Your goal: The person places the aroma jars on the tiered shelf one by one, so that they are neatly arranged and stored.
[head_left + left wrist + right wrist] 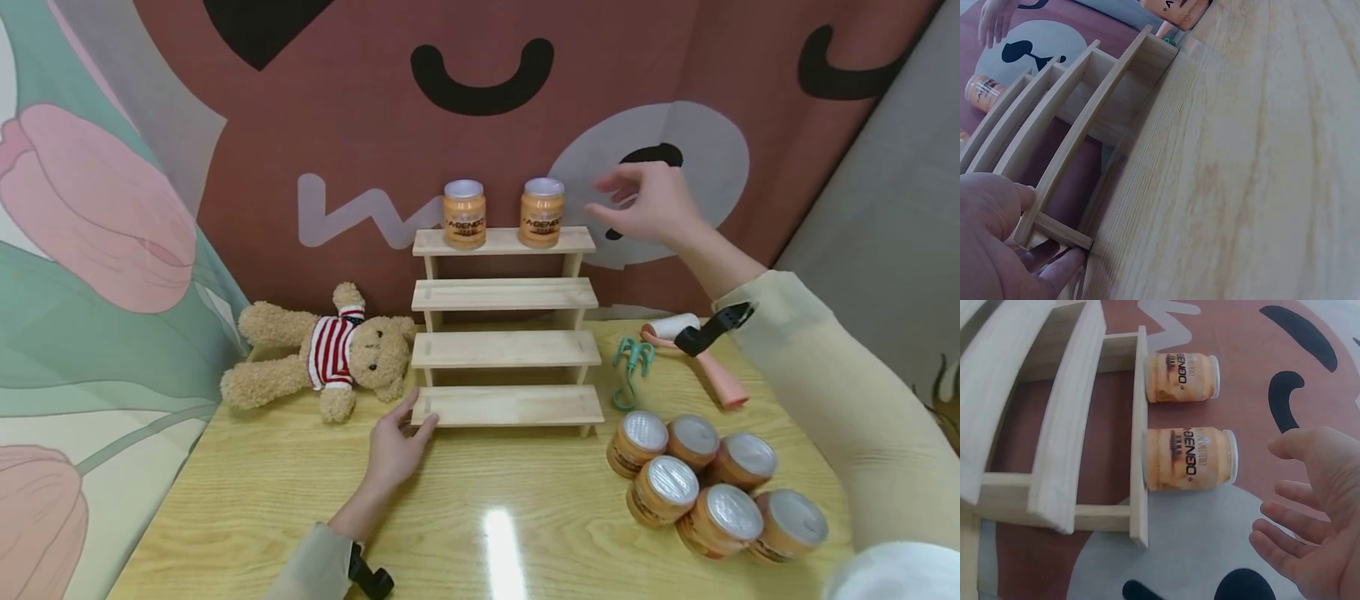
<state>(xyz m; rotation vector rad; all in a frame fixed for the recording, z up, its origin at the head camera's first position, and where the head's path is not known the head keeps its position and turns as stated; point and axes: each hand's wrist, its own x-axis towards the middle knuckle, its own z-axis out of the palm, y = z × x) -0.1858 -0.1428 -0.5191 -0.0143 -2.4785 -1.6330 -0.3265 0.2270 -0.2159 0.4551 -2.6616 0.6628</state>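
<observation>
A wooden four-step display shelf (506,350) stands against the backdrop. Two orange jars with pale lids, a left one (465,215) and a right one (542,213), stand upright on its top step. My right hand (651,200) is in the air just right of the right jar, apart from it, fingers loosely bent around nothing; the right wrist view shows the gap between hand and jar (1190,459). My left hand (397,446) grips the left end of the bottom step, thumb on the board (1063,169) and fingers at its end support.
Several more orange jars (671,492) stand grouped at the table's right. Behind them lie a green claw-shaped item (633,358) and a pink-handled roller (720,379). A teddy bear (330,354) in a striped shirt lies left of the shelf. A white rounded object (896,575) shows at bottom right.
</observation>
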